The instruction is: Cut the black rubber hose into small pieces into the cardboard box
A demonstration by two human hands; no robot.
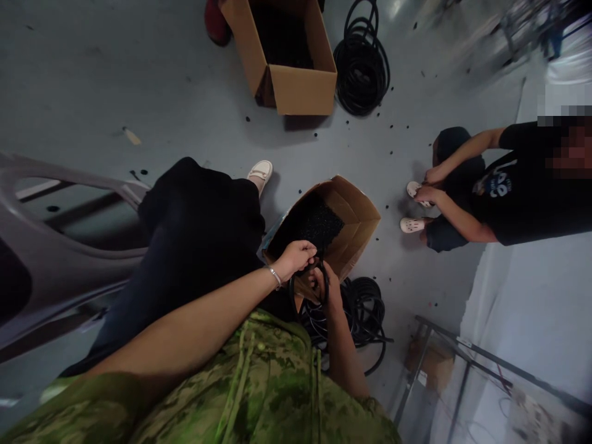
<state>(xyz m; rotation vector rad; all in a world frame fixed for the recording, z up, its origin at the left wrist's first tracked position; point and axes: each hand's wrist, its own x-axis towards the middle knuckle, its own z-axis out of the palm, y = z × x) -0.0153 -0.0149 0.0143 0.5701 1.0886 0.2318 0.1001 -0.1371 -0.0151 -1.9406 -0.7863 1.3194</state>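
Observation:
My left hand (296, 260), with a silver bracelet at its wrist, is closed in a pinch over the near side of an open cardboard box (358, 213). Small black pieces (319, 223) fill the inside of that box. Beside it, my right hand (329, 288) is closed around a thin black hose (325, 280), which curves in a loop between both hands. The left fingers seem to pinch the same hose; its end is too small and dark to make out. Below my right hand, coiled black hose (367, 308) lies on the floor.
Ahead is a larger cardboard box (303, 89) with dark contents, beside another hose coil (363, 74). A co-worker (518, 179) sits low at the right. A grey plastic chair (23, 246) is at the left, a metal frame (456, 348) at lower right. Black bits dot the floor.

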